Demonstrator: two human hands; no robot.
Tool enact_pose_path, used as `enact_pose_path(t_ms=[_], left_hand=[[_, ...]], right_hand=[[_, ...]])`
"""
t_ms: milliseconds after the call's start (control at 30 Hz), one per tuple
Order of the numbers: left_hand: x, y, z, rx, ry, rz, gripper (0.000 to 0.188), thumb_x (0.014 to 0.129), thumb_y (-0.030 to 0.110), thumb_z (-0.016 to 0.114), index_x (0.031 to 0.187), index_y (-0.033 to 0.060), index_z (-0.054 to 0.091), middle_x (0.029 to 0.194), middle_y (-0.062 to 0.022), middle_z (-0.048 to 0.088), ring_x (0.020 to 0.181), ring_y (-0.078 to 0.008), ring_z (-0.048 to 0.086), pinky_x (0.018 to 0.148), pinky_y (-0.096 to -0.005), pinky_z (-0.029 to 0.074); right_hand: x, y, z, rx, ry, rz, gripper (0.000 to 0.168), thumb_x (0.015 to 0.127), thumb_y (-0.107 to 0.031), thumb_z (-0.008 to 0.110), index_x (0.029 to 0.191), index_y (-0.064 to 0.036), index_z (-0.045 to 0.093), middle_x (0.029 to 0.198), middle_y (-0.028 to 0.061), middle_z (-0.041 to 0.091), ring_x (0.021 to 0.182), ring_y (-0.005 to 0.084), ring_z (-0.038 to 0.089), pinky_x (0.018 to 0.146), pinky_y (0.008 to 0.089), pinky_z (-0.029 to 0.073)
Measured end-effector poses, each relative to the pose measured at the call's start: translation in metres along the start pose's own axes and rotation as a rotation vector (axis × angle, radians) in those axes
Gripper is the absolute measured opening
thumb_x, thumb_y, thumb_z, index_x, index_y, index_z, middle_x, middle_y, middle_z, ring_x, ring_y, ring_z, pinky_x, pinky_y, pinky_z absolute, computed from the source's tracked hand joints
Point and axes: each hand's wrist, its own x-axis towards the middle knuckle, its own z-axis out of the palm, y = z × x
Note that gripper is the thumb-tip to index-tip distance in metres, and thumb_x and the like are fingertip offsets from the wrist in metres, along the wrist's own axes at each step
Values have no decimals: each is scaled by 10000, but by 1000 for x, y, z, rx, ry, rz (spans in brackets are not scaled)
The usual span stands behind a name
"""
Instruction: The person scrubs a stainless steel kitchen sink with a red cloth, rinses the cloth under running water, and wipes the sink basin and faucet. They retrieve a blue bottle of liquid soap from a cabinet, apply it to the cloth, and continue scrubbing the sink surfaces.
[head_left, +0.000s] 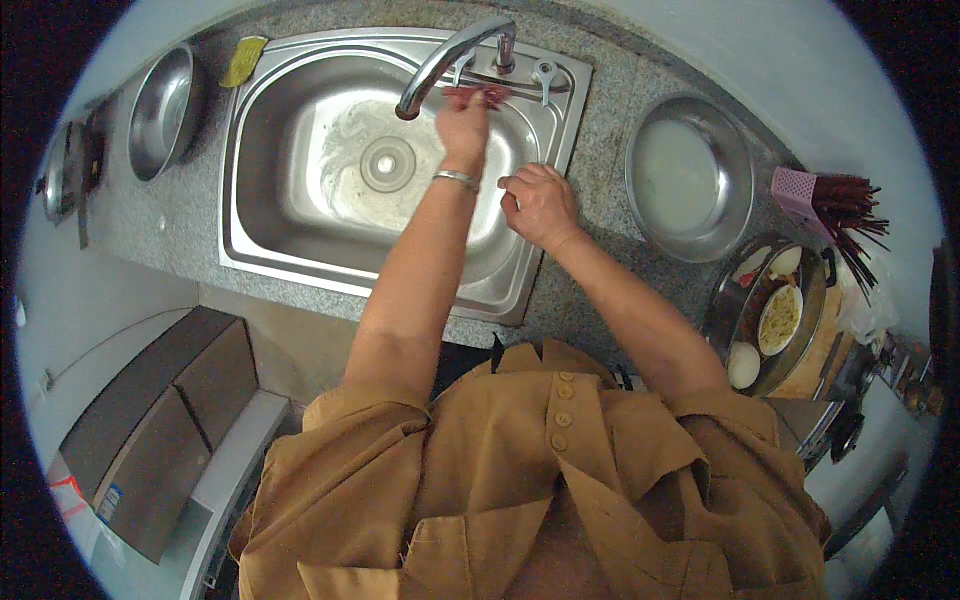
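My left hand (463, 131) is over the back right part of the stainless steel sink (292, 259), its fingers on a blurred dark red cloth or scouring pad (491, 96) at the rear rim. This red thing lies below the base of the chrome faucet (457, 56), beside a small lever handle (547, 75). The curved spout reaches over the basin, left of that hand. My right hand (540, 202) rests at the sink's right rim with bent fingers; nothing shows in it, but its palm is hidden. Wet, cloudy streaks surround the drain (388, 164).
Right of the sink stands a metal basin with cloudy liquid (739, 225), then a pink holder (793, 193) of dark chopsticks and an oval pan (724, 300) with a bowl and white round foods. Left are a steel bowl (161, 112) and a yellow-green sponge (244, 61).
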Motion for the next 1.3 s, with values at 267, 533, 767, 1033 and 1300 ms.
enact_pose_path(t_ms=[267, 533, 767, 1033, 1300], left_hand=[[-33, 0, 31, 87, -39, 11, 271, 827, 251, 713, 855, -19, 714, 775, -210, 698, 749, -367, 682, 717, -422, 507], [20, 21, -26, -326, 74, 29, 186, 890, 244, 670, 811, 77, 651, 652, -10, 579, 493, -106, 497, 408, -273, 386], [-29, 12, 17, 146, -24, 63, 183, 848, 176, 688, 840, -5, 713, 746, -151, 707, 715, -251, 689, 695, -401, 513], [-34, 15, 15, -57, -143, 259, 159, 905, 161, 656, 889, 3, 660, 674, -72, 611, 589, -180, 578, 517, -319, 456], [-46, 56, 26, 348, -20, 262, 200, 782, 206, 719, 836, 14, 711, 793, -219, 689, 787, -405, 671, 722, -471, 520]], right_hand=[[-1, 2, 2, -36, 2, 30, 130, 720, -116, 629, 824, -73, 695, 803, 93, 656, 859, 263, 630, 858, 392, 492], [1, -1, -2, 11, -25, 32, 139, 725, -123, 631, 838, -82, 700, 810, 90, 652, 874, 266, 626, 857, 397, 493], [3, -4, -2, -19, 6, -12, 141, 713, -124, 646, 833, -77, 703, 827, 86, 661, 864, 258, 625, 845, 387, 499], [2, -2, -3, -26, 6, 14, 114, 706, -106, 674, 809, -59, 691, 853, 98, 670, 865, 270, 631, 835, 388, 508], [1, 0, 1, -70, -24, 25, 125, 694, -121, 674, 804, -61, 671, 886, 115, 678, 875, 294, 640, 839, 409, 516]])
